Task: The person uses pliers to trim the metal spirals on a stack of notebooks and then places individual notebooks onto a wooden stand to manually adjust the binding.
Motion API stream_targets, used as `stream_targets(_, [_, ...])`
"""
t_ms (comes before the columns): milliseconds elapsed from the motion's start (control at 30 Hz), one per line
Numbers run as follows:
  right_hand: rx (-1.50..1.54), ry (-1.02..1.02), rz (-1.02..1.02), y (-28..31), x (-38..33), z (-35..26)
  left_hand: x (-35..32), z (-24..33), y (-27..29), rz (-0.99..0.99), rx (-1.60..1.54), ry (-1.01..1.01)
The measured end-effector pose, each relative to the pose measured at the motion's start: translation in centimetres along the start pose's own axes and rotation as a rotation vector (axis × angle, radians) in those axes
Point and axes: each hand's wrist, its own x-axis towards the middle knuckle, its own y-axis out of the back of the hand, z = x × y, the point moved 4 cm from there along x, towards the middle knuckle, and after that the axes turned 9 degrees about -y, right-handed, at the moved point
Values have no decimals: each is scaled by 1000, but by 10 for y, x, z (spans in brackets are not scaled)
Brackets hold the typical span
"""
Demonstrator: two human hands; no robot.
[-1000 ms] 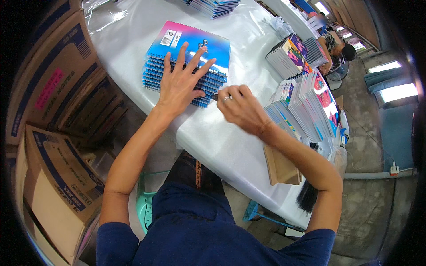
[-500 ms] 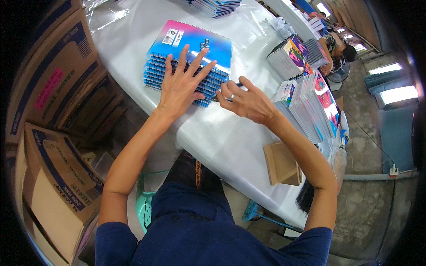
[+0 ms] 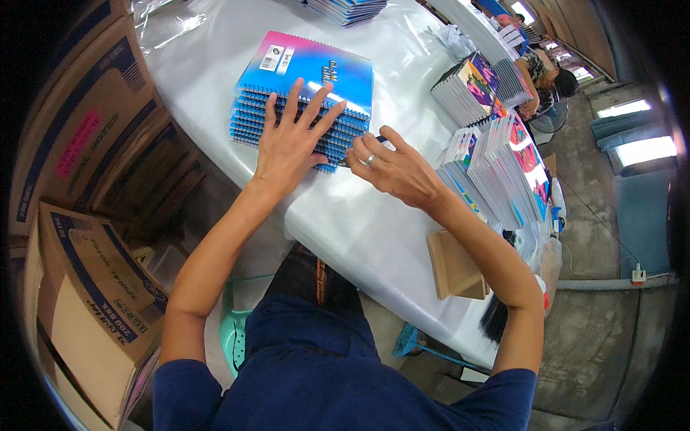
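With left hand (image 3: 287,147) spread wide, bracing a stack of spiral notebooks (image 3: 309,68) on the worktop (image 3: 320,215); probably working at coil ends (image 3: 329,169) with a mostly hidden dark tool (image 3: 344,163) pinched in right hand (image 3: 392,167). Next, seems to call for steady pressure and fine control.

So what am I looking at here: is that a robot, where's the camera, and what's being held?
No robot: these are a person's two bare hands, seen from above by a fisheye camera worn on the head, so straight edges bend. The left hand lies spread on a stack of blue-and-pink spiral notebooks. The right hand, wearing a ring, grips a slim dark tool, mostly hidden, at the stack's edge. The white-covered table also bears more notebooks toward the right and a brown wooden stand.
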Motion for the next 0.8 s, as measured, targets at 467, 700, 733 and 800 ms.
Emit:
stream_targets(467, [99, -184, -74, 8, 6, -9, -6, 3, -10, 10, -15, 2])
stream_targets(700, [38, 44, -98, -12, 0, 3, -8, 5, -8, -13, -11, 29])
stream_targets(733, [27, 53, -98, -13, -2, 3, -6, 6, -9, -16, -17, 25])
stream_targets(800, [35, 61, -89, -13, 0, 1, -6, 5, -9, -14, -18, 26])
